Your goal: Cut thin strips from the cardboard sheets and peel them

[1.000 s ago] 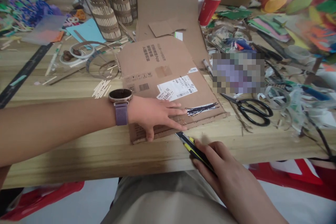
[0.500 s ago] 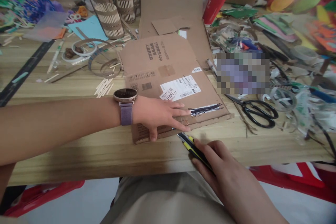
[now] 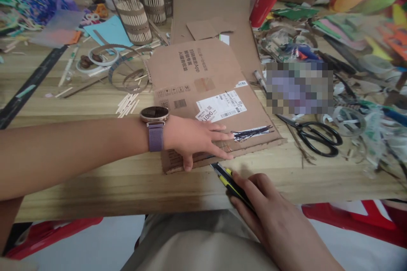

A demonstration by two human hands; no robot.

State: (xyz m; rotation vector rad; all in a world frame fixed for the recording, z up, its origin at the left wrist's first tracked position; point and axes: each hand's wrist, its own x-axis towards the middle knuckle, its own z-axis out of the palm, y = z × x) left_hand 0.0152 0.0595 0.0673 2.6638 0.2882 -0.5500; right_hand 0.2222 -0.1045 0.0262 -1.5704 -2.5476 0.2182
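A flattened brown cardboard box (image 3: 203,80) with a white shipping label lies on the wooden table (image 3: 95,178). My left hand (image 3: 193,139), with a purple-strapped watch on the wrist, lies flat with fingers stretched out on the cardboard's near edge. My right hand (image 3: 267,211) is closed round a black and yellow utility knife (image 3: 229,180). The knife's tip sits at the cardboard's near edge, just under my left fingertips.
Black scissors (image 3: 318,135) lie to the right of the cardboard. A red cup (image 3: 265,0), woven cardboard vases (image 3: 136,17), tape rolls (image 3: 101,57), small wooden sticks (image 3: 127,103) and coloured paper scraps crowd the back and right. A larger cardboard sheet (image 3: 213,12) lies behind.
My right hand has slid the knife slightly left along the cardboard's near edge, toward my left hand. The left hand stays pressed on the cardboard.
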